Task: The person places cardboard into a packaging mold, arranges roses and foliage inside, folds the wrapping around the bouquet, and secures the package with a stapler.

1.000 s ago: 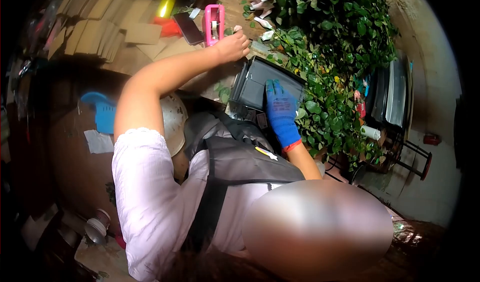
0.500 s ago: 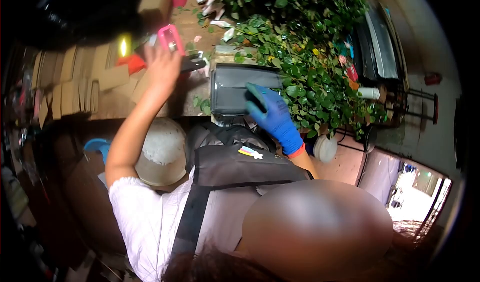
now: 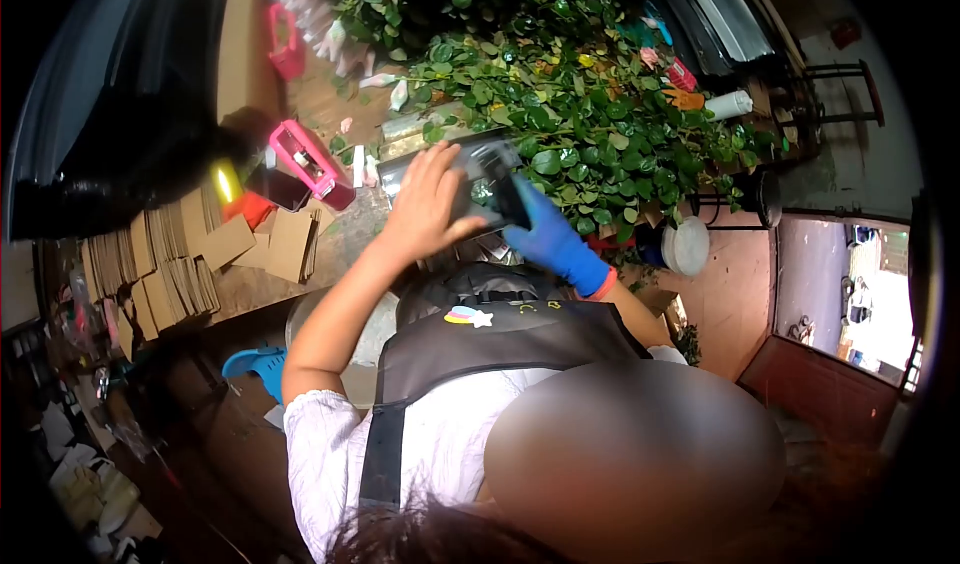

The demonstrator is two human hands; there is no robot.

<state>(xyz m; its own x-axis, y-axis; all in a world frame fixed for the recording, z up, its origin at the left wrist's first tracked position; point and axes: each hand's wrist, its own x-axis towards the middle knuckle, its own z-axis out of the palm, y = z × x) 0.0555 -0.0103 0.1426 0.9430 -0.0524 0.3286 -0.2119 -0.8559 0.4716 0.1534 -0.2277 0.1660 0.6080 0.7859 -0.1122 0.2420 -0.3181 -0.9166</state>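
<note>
A dark, glossy plastic sheet [image 3: 490,179] lies near the table's front edge, close to my body. My bare left hand [image 3: 428,196] rests flat on its left part, fingers stretched out and thumb apart. My right hand [image 3: 550,234], in a blue glove with a red cuff, is at the sheet's right edge, fingers and thumb closed about it. The fingertips are partly hidden. Left of the sheet stands a pink tool with a handle [image 3: 312,167], apart from both hands. Leafy green stems [image 3: 560,114] are heaped just beyond and to the right of the sheet.
Folded cardboard pieces [image 3: 170,264] line the table's left side, with a yellow roll [image 3: 226,181] behind. A second pink tool [image 3: 286,42] and white-wrapped flower heads [image 3: 320,14] are farther back. Black sheeting [image 3: 110,94] hangs far left. A round white lid [image 3: 686,247] is lower right.
My left hand has come from beside the pink tool onto the dark sheet. My right hand has closed at the sheet's right edge. The whole view has shifted and turned.
</note>
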